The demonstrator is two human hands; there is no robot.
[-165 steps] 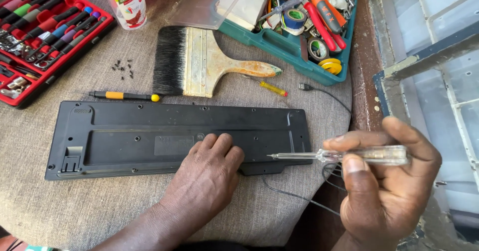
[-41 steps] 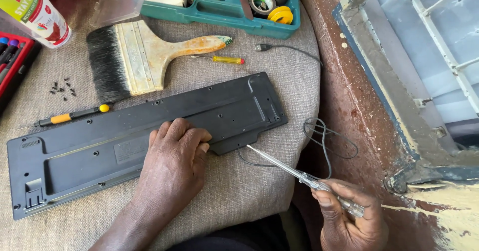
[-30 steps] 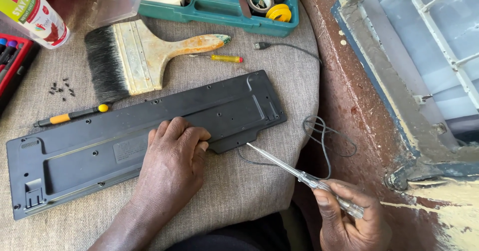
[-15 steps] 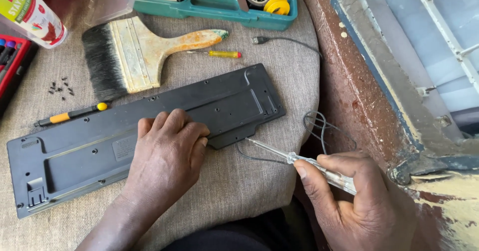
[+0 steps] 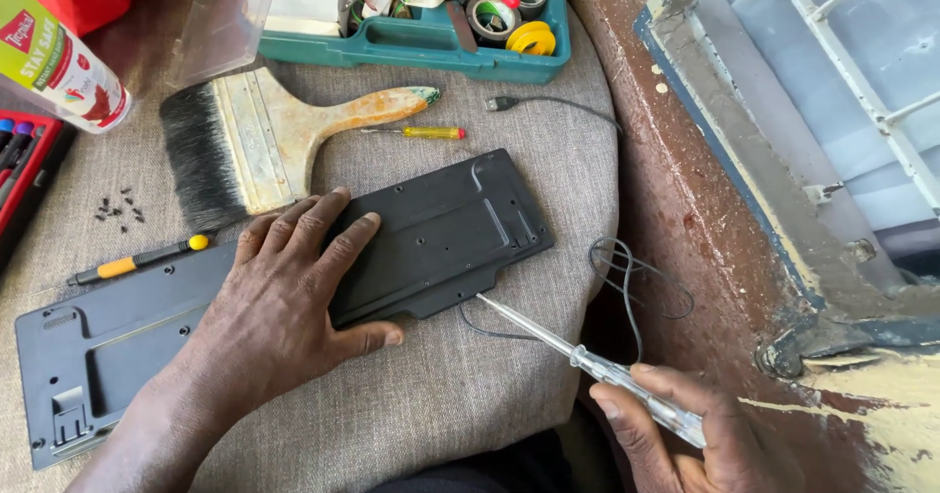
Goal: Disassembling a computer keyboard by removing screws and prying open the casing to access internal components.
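Observation:
A black keyboard (image 5: 441, 234) lies face down on the grey cloth (image 5: 460, 405), its flat back side up. My left hand (image 5: 294, 287) presses flat on its middle, fingers spread. My right hand (image 5: 685, 434), at the lower right, grips a clear-handled screwdriver (image 5: 587, 361). The metal tip touches the keyboard's near edge where its black cable (image 5: 627, 278) comes out. The cable loops to the right and runs up to a plug (image 5: 501, 103).
A wide paintbrush (image 5: 264, 145), a small yellow screwdriver (image 5: 416, 133) and a black-and-yellow one (image 5: 137, 261) lie beyond the keyboard. Loose black screws (image 5: 119, 209) sit at left. A teal tool tray (image 5: 421, 13), a spray can (image 5: 54, 57) and a red bit case (image 5: 24, 175) border the back.
My left hand has slid left and up along the keyboard's back. My right hand has drawn back toward the lower right, the screwdriver tip staying at the keyboard's near edge. The view has shifted.

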